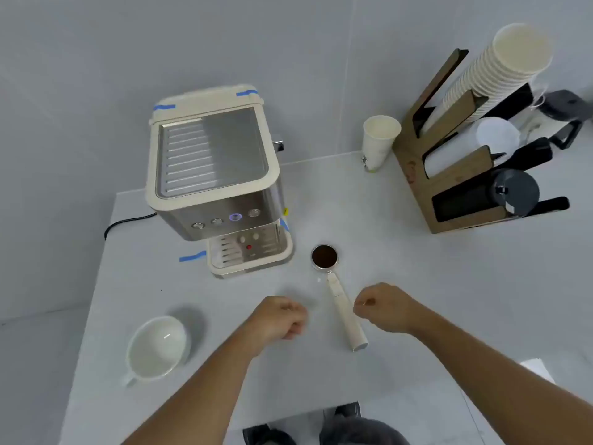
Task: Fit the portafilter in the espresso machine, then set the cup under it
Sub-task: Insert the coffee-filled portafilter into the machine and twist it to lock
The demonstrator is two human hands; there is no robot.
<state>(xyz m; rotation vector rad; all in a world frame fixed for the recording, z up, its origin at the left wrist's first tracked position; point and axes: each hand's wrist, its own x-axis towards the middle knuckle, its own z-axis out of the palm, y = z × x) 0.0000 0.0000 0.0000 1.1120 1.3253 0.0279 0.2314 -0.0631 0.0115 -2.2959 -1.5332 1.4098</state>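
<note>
— Looking down, we see the portafilter [335, 285] lying flat on the table [401, 284], coffee-filled basket toward the espresso machine [218, 181].

— Our hands?

— Left hand [279, 317] and right hand [385, 308] hover either side of its handle, fingers loosely curled, gripping nothing. We see the cup [157, 346] at front left.

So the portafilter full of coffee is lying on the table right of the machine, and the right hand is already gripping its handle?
Not quite. In the head view the right hand is beside the portafilter handle, not gripping it. The rest holds: it lies on the table, full of coffee, right of the espresso machine.
</note>
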